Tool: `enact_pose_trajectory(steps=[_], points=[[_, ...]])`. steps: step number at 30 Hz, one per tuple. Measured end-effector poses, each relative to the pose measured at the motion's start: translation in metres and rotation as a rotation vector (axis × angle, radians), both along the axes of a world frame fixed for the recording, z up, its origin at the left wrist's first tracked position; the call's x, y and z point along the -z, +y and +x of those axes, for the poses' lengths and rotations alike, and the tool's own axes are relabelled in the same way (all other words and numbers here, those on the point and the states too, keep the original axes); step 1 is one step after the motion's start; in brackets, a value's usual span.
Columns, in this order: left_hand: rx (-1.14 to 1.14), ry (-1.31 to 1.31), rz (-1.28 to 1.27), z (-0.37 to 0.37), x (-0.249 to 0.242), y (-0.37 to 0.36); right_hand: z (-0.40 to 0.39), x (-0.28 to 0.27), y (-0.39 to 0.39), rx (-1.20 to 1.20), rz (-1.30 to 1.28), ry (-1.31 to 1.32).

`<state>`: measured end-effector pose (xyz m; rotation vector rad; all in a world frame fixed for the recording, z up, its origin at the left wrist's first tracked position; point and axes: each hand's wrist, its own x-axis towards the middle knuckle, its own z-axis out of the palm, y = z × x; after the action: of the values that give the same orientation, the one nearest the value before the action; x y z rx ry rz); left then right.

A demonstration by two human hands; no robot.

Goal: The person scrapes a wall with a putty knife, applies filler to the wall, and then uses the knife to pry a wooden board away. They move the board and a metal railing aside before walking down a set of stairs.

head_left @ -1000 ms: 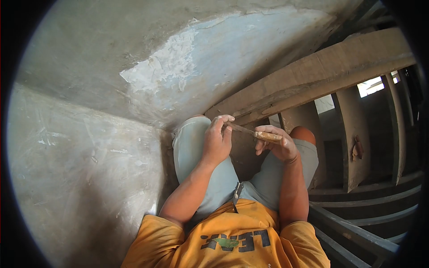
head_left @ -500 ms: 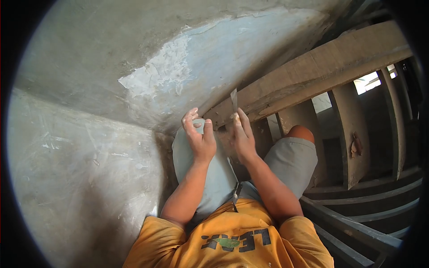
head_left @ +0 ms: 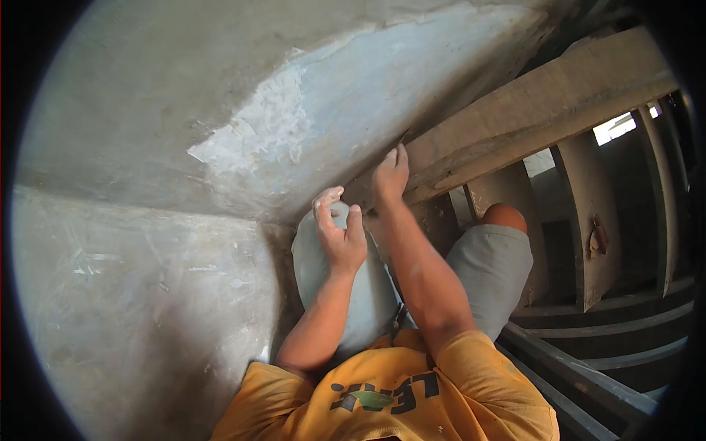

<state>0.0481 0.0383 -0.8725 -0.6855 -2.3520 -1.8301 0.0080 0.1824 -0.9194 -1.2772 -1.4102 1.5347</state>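
The thin, dark blade of a narrow hand tool (head_left: 404, 137) is showing only as a sliver beyond the fingertips, near the seam where wall and beam are meeting; its handle is being hidden, and I am not able to tell whether the tip is touching either surface. The right hand (head_left: 391, 173) is closing around the tool, back toward my camera, its arm reaching forward. The left hand (head_left: 343, 239) is holding nothing that I am seeing: it is staying half open above the left knee, fingers curling, thumb standing apart, pale residue coating the fingertips.

Compared with half a second ago, the right hand is sitting farther forward, and the blade is no longer standing in plain view beside the left hand. I am judging that the work is now centring on the seam, with the right hand alone doing it.

Farther out, the long, brown wooden beam (head_left: 529, 110) is running obliquely toward the upper right. Above it, the grey plastered wall (head_left: 147, 95) is bearing a pale blue area (head_left: 368, 88) and a rough white patch (head_left: 265, 121). Grey-blue cloth trousers (head_left: 489, 268) are covering the bent legs, an orange-yellow printed shirt (head_left: 404, 367) is filling the foreground, and grey straight bars (head_left: 581, 367) are crossing the lower right.
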Motion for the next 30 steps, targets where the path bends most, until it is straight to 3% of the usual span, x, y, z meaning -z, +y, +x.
enact_pose_trajectory(steps=[4, 7, 9, 12, 14, 17, 18, 22, 26, 29, 30], points=[[0.016, -0.013, 0.013, -0.001, 0.003, 0.002, -0.018, -0.005, 0.010, 0.063, -0.221, 0.022], [0.028, 0.011, 0.018, -0.011, 0.007, 0.006, 0.000, 0.001, -0.011, -0.021, -0.018, 0.002], [0.027, 0.005, 0.016, -0.008, 0.011, 0.006, 0.003, -0.006, -0.007, -0.026, -0.030, -0.025], [0.027, -0.016, -0.017, -0.016, 0.012, 0.007, -0.008, -0.032, -0.006, 0.070, -0.259, 0.048], [0.036, 0.008, 0.006, -0.020, 0.012, 0.006, -0.003, -0.046, -0.024, 0.111, 0.353, 0.123], [0.035, 0.065, 0.027, -0.017, 0.014, 0.006, -0.003, -0.042, 0.006, 0.137, 0.406, 0.045], [0.028, 0.026, 0.011, -0.017, 0.013, 0.004, -0.006, -0.049, 0.025, 0.181, 0.170, 0.105], [0.020, 0.034, 0.027, -0.024, 0.015, 0.009, 0.008, -0.074, 0.023, 0.055, 0.386, 0.073], [0.020, -0.023, 0.036, -0.017, 0.010, 0.013, 0.025, -0.068, 0.038, 0.026, 0.226, 0.038], [0.033, 0.047, 0.042, -0.021, 0.011, 0.015, 0.024, -0.080, 0.027, -0.025, 0.263, 0.109], [0.034, 0.046, 0.043, -0.021, 0.011, 0.015, 0.024, -0.084, 0.014, -0.030, 0.429, 0.120]])
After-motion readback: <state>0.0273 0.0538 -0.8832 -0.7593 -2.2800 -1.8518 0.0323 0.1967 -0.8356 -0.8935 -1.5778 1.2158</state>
